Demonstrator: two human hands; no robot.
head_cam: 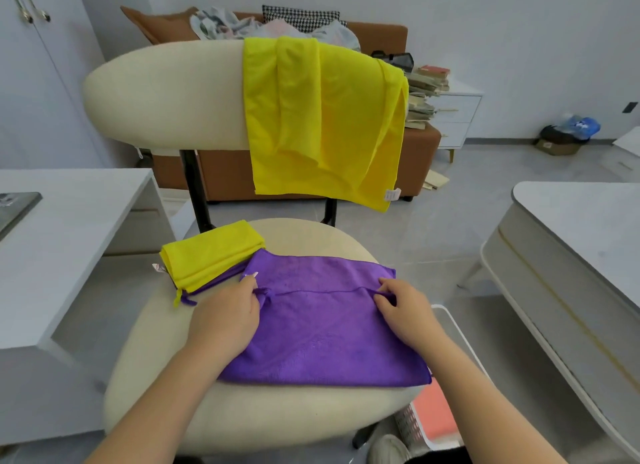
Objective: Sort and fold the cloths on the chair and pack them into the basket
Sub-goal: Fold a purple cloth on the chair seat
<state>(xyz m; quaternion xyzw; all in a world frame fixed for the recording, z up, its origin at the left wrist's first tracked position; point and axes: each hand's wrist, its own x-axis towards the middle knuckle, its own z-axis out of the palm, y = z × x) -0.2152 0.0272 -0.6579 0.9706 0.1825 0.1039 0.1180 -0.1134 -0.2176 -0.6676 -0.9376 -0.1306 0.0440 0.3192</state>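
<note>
The purple cloth [325, 328] lies flat on the seat of the cream chair [277, 415], directly under and ahead of the person, its long axis running left to right across the view. A folded edge crosses it from side to side, roughly a third of the way down from the far edge, and both hands are on that line. The left hand [228, 314] pinches the edge near the cloth's left side, and the right hand [403, 311] pinches it near the right side, fingers closed on the fabric at each end. The hands sit about evenly, one per corner, so neither is clearly nearer the work. Judging from this, the fold in hand goes across the short axis, with the held edge carried toward or away from the body, and the next fold would likely shorten the long axis.

Just beyond the left hand, a folded yellow cloth [211, 255] rests at the back left of the seat, lying on what looks like another folded purple piece and touching the spread cloth's far left corner. A larger yellow cloth [322, 117] hangs unfolded over the chair's backrest. The white basket [450, 328] stands on the floor at the right of the chair, nearest the right hand, partly hidden by the seat and the forearm.
</note>
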